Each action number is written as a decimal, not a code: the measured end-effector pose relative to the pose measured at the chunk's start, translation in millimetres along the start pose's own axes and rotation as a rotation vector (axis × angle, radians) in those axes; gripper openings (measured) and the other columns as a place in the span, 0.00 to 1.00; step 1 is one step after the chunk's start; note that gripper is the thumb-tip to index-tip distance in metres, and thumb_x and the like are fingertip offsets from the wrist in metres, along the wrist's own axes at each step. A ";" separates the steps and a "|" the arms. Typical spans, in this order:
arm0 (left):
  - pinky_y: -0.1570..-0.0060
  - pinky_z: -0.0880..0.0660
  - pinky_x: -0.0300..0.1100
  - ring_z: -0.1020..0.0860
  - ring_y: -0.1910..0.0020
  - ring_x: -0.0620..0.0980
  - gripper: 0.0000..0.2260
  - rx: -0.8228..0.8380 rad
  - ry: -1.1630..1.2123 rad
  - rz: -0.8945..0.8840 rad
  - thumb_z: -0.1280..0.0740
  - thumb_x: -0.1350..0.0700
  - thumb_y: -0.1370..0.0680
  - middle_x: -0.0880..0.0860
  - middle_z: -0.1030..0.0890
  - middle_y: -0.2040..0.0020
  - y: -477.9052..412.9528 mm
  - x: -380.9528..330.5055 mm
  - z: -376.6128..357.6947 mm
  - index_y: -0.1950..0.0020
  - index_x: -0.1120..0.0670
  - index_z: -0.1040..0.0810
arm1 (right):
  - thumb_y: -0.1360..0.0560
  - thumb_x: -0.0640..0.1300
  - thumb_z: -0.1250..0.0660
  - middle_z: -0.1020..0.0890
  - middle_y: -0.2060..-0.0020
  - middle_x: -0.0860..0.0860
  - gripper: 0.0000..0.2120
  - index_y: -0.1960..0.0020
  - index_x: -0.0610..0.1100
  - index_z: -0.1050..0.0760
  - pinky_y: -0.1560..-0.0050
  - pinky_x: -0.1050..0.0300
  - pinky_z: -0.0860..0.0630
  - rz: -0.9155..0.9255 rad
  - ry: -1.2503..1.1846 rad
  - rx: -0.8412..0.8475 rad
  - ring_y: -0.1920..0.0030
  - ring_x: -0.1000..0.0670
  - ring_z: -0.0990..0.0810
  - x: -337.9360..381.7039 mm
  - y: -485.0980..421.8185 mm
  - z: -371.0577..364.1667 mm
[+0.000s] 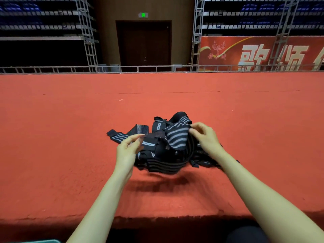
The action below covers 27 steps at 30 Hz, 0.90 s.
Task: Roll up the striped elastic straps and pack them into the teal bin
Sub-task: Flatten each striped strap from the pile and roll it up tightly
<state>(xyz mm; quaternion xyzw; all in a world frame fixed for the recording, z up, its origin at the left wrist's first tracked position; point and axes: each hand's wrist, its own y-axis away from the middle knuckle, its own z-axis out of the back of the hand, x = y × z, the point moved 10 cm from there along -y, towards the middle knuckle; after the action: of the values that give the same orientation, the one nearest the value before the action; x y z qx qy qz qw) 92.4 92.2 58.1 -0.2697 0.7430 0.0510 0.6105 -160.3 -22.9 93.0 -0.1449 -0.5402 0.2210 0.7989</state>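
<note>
A tangled pile of black elastic straps with grey stripes [172, 139] lies on the red carpeted platform [70, 155] in front of me. My right hand [205, 137] pinches the top edge of a wide striped strap and holds the pile's near side off the carpet, leaving a shadow beneath it. My left hand [128, 148] is at the pile's left side, its fingers loosely extended and its fingertips at a strap's edge. One strap end [115, 136] trails out to the left. A corner of the teal bin [47, 241] shows at the bottom left edge.
The platform's front edge [157, 218] runs just below my forearms. A metal rail [157, 68] borders its far side, with a dark door [143, 44], truss towers and a red banner [263, 53] behind.
</note>
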 end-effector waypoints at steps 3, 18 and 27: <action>0.62 0.23 0.35 0.20 0.63 0.47 0.10 0.056 -0.076 0.044 0.35 0.63 0.22 0.49 0.18 0.61 14.0 14.2 -9.0 0.55 0.50 0.18 | 0.24 0.39 0.33 0.18 0.55 0.48 0.05 0.49 0.42 0.20 0.49 0.56 0.27 0.125 0.241 -0.130 0.54 0.50 0.22 35.5 -5.4 22.2; 0.46 0.30 0.42 0.24 0.46 0.53 0.13 0.073 -0.908 0.072 0.28 0.55 0.28 0.54 0.22 0.45 44.9 82.6 23.0 0.45 0.57 0.24 | 0.24 0.46 0.33 0.20 0.53 0.50 0.07 0.48 0.45 0.21 0.52 0.50 0.23 0.321 0.645 0.238 0.48 0.46 0.21 -46.3 103.2 -55.9; 0.37 0.34 0.48 0.29 0.37 0.54 0.20 0.564 -1.341 -0.359 0.33 0.48 0.24 0.52 0.24 0.37 17.7 68.0 -106.4 0.34 0.52 0.26 | 0.28 0.46 0.31 0.21 0.59 0.52 0.07 0.53 0.45 0.17 0.53 0.59 0.32 0.592 0.568 -0.056 0.54 0.52 0.29 -35.2 118.0 -39.0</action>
<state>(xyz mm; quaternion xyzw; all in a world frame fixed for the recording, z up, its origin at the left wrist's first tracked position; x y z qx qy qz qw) -16.8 41.2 16.7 -0.1313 0.1410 -0.0883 0.9773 -158.5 60.9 -5.2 -0.3711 -0.2390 0.3777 0.8139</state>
